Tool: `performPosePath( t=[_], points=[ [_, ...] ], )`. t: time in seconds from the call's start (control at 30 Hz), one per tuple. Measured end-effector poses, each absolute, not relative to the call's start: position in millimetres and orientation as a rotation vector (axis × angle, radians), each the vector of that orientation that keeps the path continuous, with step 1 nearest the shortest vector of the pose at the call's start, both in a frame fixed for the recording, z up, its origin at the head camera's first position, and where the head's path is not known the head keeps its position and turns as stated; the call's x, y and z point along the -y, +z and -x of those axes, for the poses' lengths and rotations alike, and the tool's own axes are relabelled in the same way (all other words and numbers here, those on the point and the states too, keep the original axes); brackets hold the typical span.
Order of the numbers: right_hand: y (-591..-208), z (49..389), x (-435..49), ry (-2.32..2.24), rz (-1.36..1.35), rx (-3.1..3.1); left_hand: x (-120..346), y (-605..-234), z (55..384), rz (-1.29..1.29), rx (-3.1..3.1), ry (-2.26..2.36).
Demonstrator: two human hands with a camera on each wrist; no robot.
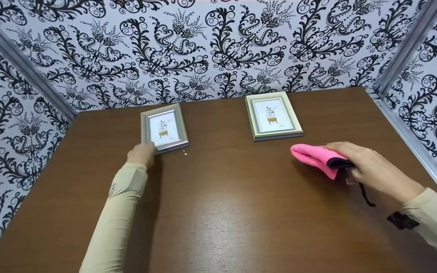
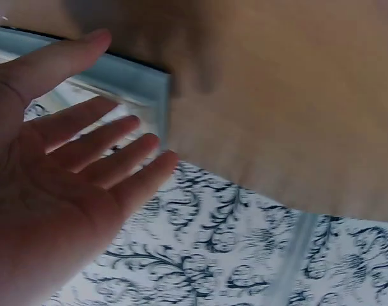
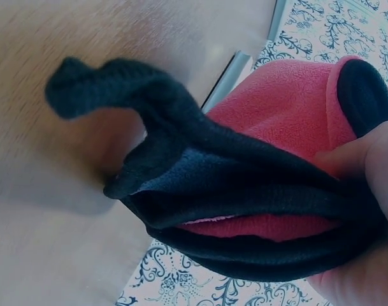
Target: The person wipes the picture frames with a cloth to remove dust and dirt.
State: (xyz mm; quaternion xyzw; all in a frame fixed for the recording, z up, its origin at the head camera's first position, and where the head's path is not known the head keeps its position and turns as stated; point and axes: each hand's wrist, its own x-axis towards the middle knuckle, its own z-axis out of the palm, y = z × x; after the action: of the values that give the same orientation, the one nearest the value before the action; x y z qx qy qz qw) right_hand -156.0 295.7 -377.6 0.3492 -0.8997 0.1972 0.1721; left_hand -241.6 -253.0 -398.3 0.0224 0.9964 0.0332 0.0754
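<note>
At the lower left corner of the left picture frame (image 1: pixel 164 127) is my left hand (image 1: pixel 141 154). In the left wrist view its fingers (image 2: pixel 120 143) are spread and nearly straight, with the thumb apart, over the frame's corner. My right hand (image 1: pixel 374 170) grips a folded pink cloth (image 1: pixel 317 153) with black edging, held above the table at the right. A black loop (image 3: pixel 127 83) dangles from the cloth in the right wrist view. Farther back, beyond the cloth, a second picture frame (image 1: pixel 273 115) lies face up. Both frames have a silvery border around a print of a plant in a pot.
The brown wooden table (image 1: pixel 211 182) spreads under both arms. Black-and-white patterned panels (image 1: pixel 218 49) enclose its back and sides, with metal posts (image 1: pixel 408 49) at the corners. Small white bits (image 1: pixel 184 152) lie just in front of the left frame.
</note>
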Motion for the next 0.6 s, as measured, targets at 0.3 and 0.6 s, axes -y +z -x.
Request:
performPosePath(
  t=[0.3,0.6],
  points=[
    [-378.8,154.6,-296.8,0.567,-0.981,2.582,247.0,-409.5,233.7,-0.272,-3.182,0.071],
    [-378.2,157.6,-294.2,0.586,-0.994,2.566,213.5,-414.6,221.5,-0.573,-3.179,-0.017]
  ],
)
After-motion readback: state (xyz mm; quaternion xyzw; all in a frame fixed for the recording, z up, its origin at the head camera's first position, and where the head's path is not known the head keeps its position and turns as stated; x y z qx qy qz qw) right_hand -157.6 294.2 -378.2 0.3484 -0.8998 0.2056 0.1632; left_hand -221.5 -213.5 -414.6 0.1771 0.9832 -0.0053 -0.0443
